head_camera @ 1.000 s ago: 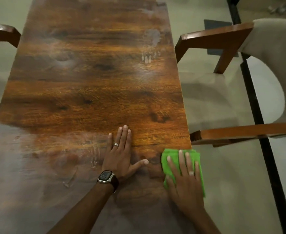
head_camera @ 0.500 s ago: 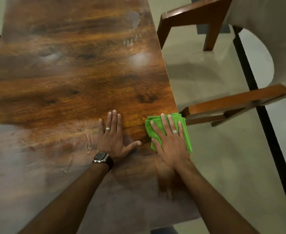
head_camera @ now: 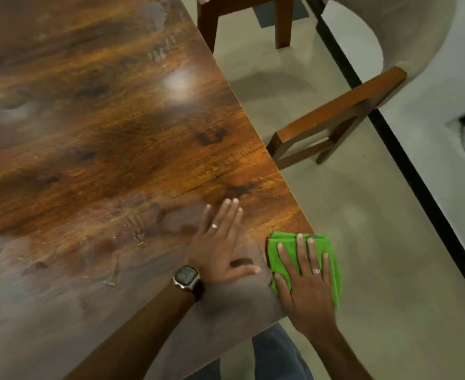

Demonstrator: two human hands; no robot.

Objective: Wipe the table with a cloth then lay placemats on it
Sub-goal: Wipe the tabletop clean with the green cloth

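Observation:
A long, glossy brown wooden table (head_camera: pixel 102 138) fills the left of the view, with smears and dull patches near me. My right hand (head_camera: pixel 305 281) presses flat on a folded green cloth (head_camera: pixel 276 250) at the table's right edge, close to the near corner; part of the cloth hangs past the edge. My left hand (head_camera: pixel 220 248), with a ring and a wristwatch, rests flat and open on the tabletop just left of the cloth. No placemats are in view.
A wooden armchair (head_camera: pixel 338 119) with a pale cushioned back stands right of the table, its arm near the edge. A black floor strip (head_camera: pixel 417 182) runs diagonally at right. My legs in blue trousers (head_camera: pixel 277 357) show below the table's near corner.
My right hand slid the cloth forward along the right edge, then back toward the near corner. The view swung left and tilted, and my left hand stayed flat on the table.

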